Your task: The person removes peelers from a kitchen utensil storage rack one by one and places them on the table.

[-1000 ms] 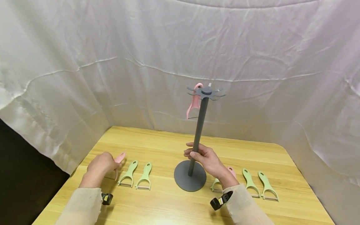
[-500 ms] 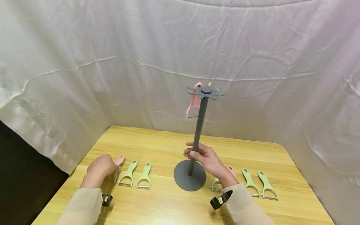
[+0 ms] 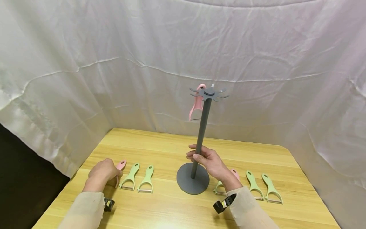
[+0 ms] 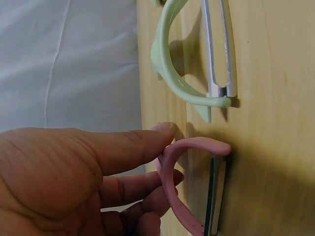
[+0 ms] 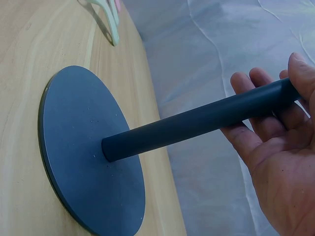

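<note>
My left hand (image 3: 103, 170) pinches a pink peeler (image 3: 121, 164) between thumb and fingers at the far left of the table. In the left wrist view, the thumb presses one side of that peeler's neck (image 4: 169, 177), with fingertips behind it, and its blade end is close over the wood. My right hand (image 3: 213, 163) grips the dark grey pole (image 3: 202, 127) of an upright stand low down, thumb in front and fingers round the back. The stand's round base (image 3: 186, 183) rests on the table. From a hook of its top rack (image 3: 209, 92) hangs another pink peeler (image 3: 198, 103).
Two green peelers, one (image 3: 132, 174) beside the left hand and another (image 3: 148, 174), lie left of the stand. Near the right forearm lie a pink peeler (image 3: 235, 173) and several green peelers (image 3: 253, 183), one partly hidden. A pale curtain (image 3: 160, 95) surrounds the table.
My left hand has come down slightly toward the person, and the pink peeler's handle has sunk lower with it. The right hand and the stand stay in place.
</note>
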